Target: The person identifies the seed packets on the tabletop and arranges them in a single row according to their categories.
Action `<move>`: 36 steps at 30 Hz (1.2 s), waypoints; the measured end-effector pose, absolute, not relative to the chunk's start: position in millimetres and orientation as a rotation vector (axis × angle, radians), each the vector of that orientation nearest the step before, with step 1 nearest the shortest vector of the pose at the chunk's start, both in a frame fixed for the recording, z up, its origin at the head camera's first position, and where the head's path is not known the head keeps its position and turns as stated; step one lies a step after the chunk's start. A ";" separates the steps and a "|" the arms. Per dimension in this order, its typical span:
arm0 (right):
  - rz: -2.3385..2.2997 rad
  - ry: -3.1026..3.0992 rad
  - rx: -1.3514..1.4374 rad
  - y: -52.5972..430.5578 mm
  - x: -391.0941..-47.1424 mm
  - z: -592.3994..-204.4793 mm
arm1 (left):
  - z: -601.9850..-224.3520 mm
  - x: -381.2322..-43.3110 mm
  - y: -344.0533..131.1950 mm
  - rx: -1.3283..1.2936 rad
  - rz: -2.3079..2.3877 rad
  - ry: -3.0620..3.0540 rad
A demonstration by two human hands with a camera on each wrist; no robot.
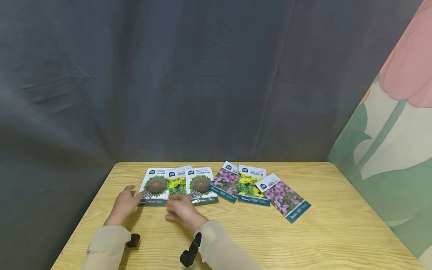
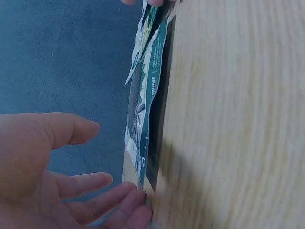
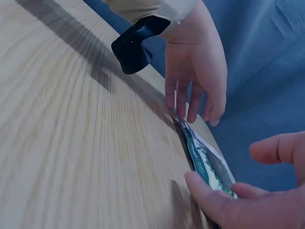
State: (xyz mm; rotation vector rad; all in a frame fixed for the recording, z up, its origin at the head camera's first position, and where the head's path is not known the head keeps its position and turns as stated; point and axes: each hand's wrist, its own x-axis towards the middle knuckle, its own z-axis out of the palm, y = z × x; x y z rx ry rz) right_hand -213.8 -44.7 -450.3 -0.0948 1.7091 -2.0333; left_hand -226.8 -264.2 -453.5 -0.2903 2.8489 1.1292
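Note:
My left hand (image 1: 123, 205) is at the left edge of a flower seed packet (image 1: 156, 185) with a large dark-centred sunflower head. In the left wrist view its fingertips (image 2: 138, 212) touch the packet's corner, thumb held apart and fingers extended. My right hand (image 1: 185, 212) lies by that packet's lower right corner, below a yellow-flower packet (image 1: 177, 183); its fingers are loosely bent, with thumb and fingers spread. Beyond it, another dark-centred sunflower packet (image 1: 200, 183) overlaps the yellow one. Whether the right fingertips touch a packet is hard to tell.
Rightward in the row lie a purple-flower packet (image 1: 224, 182), a second yellow-flower packet (image 1: 251, 185) and a tilted purple-flower packet (image 1: 283, 197). They rest on a wooden table (image 1: 337, 232). A dark curtain (image 1: 216, 82) hangs behind; a flower-patterned surface (image 1: 395, 157) stands at right.

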 end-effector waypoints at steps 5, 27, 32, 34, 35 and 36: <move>-2.069 1.719 -0.014 -57.2 -216.4 -454.2 | -456.2 -228.4 -265.0 -0.329 1.186 2.828; -2.203 1.477 0.144 -65.5 -218.7 -459.0 | -452.3 -213.5 -283.1 -0.534 1.874 2.448; -2.176 1.489 0.140 -66.2 -218.8 -460.2 | -441.0 -202.5 -286.2 -0.472 1.949 2.330; -2.173 1.470 0.129 -65.7 -218.3 -460.3 | -438.2 -198.2 -287.1 -0.443 1.945 2.326; -2.170 1.460 0.124 -65.3 -217.8 -460.4 | -437.4 -196.0 -287.6 -0.434 1.944 2.325; -2.167 1.447 0.121 -64.9 -217.1 -460.4 | -436.6 -193.5 -288.1 -0.423 1.945 2.323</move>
